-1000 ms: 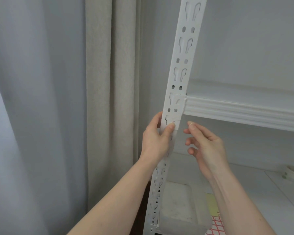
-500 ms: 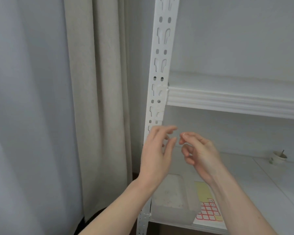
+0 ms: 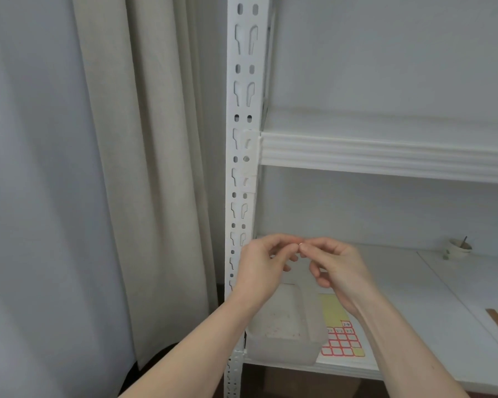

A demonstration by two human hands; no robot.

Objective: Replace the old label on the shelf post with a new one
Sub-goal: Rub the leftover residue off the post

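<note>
Both hands meet fingertip to fingertip, left hand (image 3: pixel 263 264) and right hand (image 3: pixel 335 264) pinching a tiny scrap between them. The upright shelf post (image 3: pixel 243 168) stands just left, nearer the left hand; the sheet of labels (image 3: pixel 341 337) lies below.

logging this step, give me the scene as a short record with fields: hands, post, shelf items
left hand: in front of the shelf post, fingertips meeting the right hand's, pinching something tiny
right hand: fingertips pinched against the left's, over the lower shelf
held item: too small to identify
shelf post: white, slotted, upright; neither hand touches it
plastic tub: translucent, on the lower shelf below the hands
label sheet: yellow with red-edged labels, lying right of the tub
small cup: far back right on the shelf
</note>
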